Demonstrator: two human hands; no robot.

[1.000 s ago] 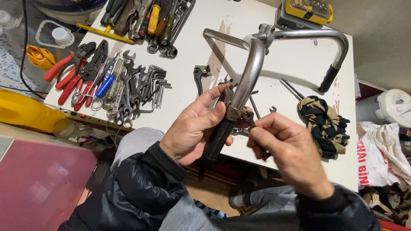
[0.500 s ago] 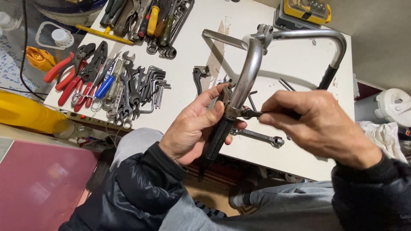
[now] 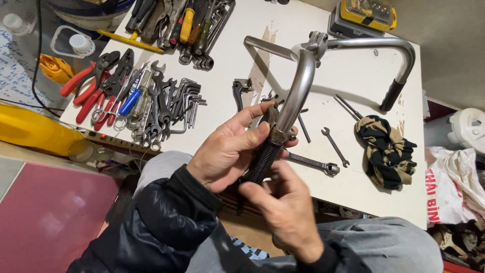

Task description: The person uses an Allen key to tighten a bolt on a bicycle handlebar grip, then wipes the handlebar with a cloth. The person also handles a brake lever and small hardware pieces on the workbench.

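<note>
Fingers of the left hand (image 3: 230,151) wrap the black ribbed grip (image 3: 262,161) of a silver handlebar (image 3: 298,86), thumb across the top, pinning it so the bar stands up off the lap and leans over the white table (image 3: 353,187). Right hand (image 3: 288,212) sits just below, fingers curled narrow round the grip's lower end; palm side is hidden, so can't tell whether it holds anything small besides. Both hands on one end likely steadies the bar for close work at the collar where grip meets metal.

Beyond the left fingertips, the bar bends past a clamp (image 3: 316,45) to its other black grip (image 3: 391,96), which rests on the table. Just right of the fingers lies a ring wrench (image 3: 313,163), with a small open spanner (image 3: 335,146) and a striped rag (image 3: 386,151) further out. Left of the fingers: a spread of wrenches and hex keys (image 3: 169,103), then red-handled pliers (image 3: 91,86) at the far edge, all flat within reach.
</note>
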